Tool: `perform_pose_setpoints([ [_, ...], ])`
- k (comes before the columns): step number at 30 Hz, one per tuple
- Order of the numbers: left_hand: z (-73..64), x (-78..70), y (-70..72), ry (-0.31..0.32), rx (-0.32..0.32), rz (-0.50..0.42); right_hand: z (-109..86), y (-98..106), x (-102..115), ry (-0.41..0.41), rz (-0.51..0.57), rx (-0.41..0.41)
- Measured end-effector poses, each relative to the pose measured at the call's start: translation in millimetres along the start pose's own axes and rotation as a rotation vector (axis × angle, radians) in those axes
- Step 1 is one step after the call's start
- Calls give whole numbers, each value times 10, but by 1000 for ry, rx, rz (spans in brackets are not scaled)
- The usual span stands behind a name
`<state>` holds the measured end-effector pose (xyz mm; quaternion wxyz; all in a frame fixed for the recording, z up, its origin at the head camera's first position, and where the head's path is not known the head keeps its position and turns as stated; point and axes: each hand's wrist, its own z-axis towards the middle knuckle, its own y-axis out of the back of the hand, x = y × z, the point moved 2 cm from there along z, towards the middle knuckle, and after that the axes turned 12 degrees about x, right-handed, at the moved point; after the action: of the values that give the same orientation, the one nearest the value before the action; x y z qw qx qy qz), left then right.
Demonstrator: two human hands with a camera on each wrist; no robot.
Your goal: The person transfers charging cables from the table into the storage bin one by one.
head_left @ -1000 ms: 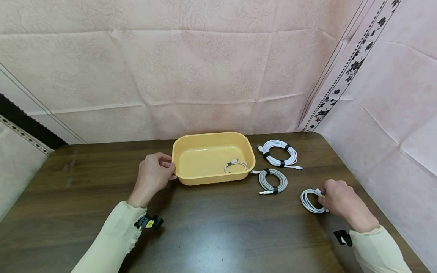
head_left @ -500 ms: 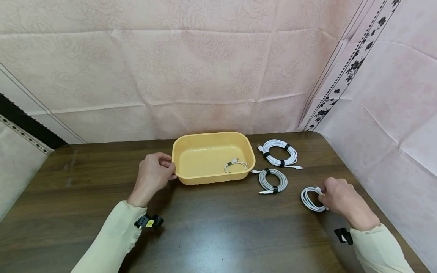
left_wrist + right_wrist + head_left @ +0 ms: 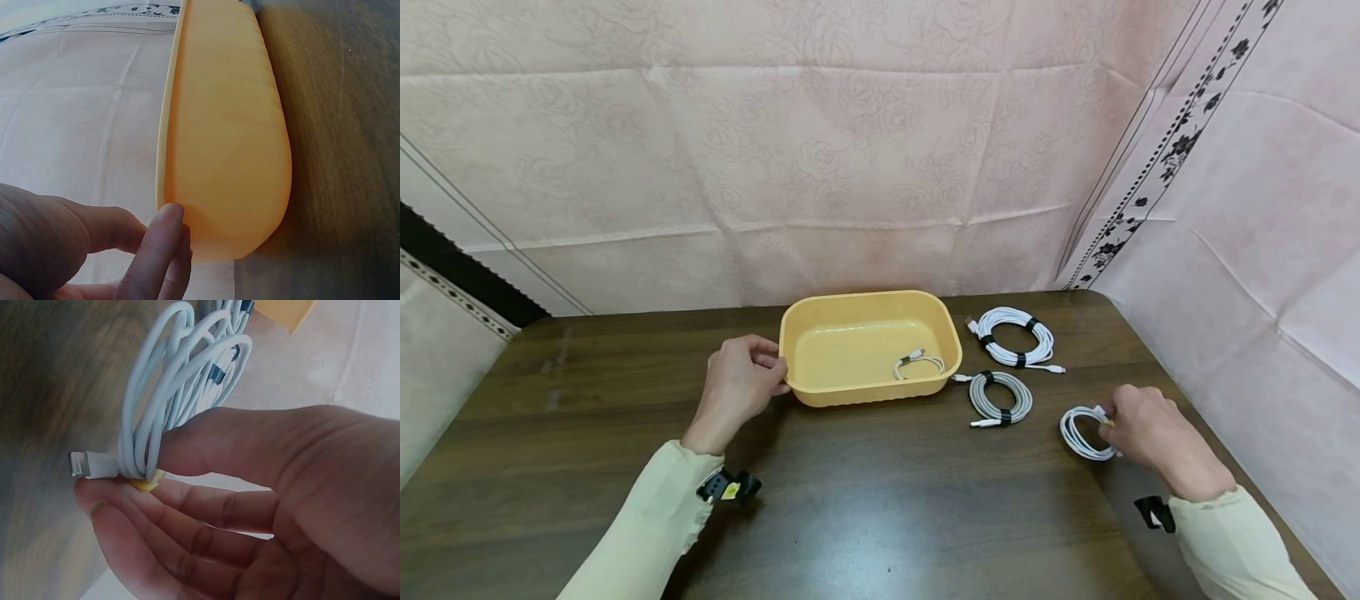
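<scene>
At the right of the table my right hand [image 3: 1153, 429] pinches a coiled white charging cable [image 3: 1078, 437] between thumb and fingers. The right wrist view shows its loops standing upright, a yellow tie [image 3: 147, 482] at the fingertips and a metal-tipped plug [image 3: 94, 465] sticking out past them. My left hand [image 3: 741, 379] grips the left end of a yellow plastic tub [image 3: 868, 390], one fingertip lying on the outer wall just under the rim in the left wrist view. Inside the tub, near its right front corner, lies a small white cable [image 3: 917, 358].
Two more coiled cables with black straps lie right of the tub: a larger white one [image 3: 1011, 337] behind and a greyish one [image 3: 1000, 397] in front. Pale patterned cloth [image 3: 850, 167] rises behind the brown wooden table [image 3: 850, 500] and along its right side.
My right hand has shifted slightly up and away from me in the head view, the held cable coil moving with it. The left hand and the tub stay put.
</scene>
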<state>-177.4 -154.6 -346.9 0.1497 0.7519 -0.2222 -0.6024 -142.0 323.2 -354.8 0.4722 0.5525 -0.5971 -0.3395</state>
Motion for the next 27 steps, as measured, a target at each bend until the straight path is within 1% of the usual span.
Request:
perform_pose_setpoints([
  [11,-8,-2,1,-9,-1,14,4,12,24,1,-7,3],
  [22,-4,1,0,-14,-5,22,22,47,44,21,-18,-16],
  [27,-2,4,-1,-16,-8,32,36,64,80,16,-13,-8],
])
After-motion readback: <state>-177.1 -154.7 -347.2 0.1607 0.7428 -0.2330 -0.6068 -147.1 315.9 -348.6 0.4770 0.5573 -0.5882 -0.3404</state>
